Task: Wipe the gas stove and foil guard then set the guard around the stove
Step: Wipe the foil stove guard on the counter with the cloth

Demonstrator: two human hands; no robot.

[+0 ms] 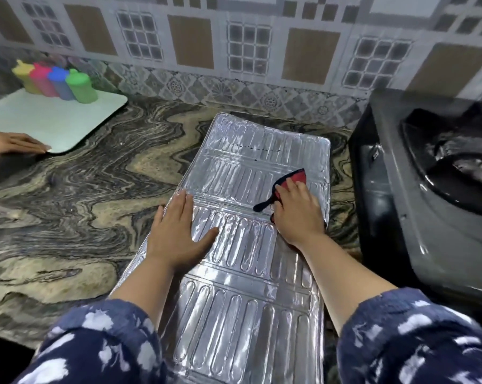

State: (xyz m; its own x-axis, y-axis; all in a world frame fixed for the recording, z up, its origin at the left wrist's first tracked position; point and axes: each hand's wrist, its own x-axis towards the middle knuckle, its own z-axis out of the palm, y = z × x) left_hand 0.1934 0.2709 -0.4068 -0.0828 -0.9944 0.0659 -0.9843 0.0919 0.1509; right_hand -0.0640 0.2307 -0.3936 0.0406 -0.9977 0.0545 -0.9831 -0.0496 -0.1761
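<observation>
Pressing red cloth (296, 177) onto foil guard (242, 273), right hand (298, 212) apparently flat; left hand (176, 231) flat on guard's edge.

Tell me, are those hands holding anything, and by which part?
Nothing is gripped. The right hand presses the middle of a red cloth flat on the foil guard; the left hand lies flat on the guard's left edge.

The foil guard (250, 300) is silver, the cloth (296, 176) red and navy.
</observation>
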